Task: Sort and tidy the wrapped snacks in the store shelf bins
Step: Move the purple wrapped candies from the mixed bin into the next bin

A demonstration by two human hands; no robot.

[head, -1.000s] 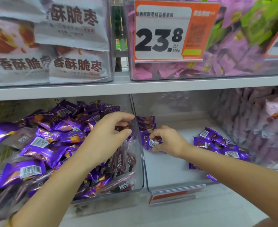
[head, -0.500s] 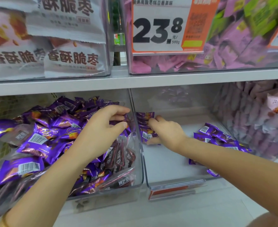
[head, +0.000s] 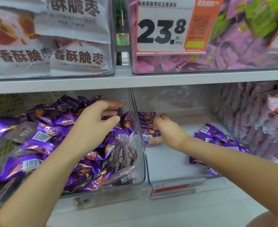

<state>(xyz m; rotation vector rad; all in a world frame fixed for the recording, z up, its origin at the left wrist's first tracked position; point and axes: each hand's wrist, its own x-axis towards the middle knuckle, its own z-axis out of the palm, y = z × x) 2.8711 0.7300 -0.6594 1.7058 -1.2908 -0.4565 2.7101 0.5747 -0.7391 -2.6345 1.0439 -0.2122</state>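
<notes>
Left hand, fingers loosely spread, holding nothing, over purple snacks in left bin. Right hand, fingers curled round snack stack at left edge of right bin.

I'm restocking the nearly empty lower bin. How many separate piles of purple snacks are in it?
2: a stack against its left wall, held by the right hand, and a pile by its right wall; the forearm may hide more.

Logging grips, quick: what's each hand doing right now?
Left hand: open, holding nothing, over the left bin.
Right hand: closed, grips a stack of purple snacks.
</notes>
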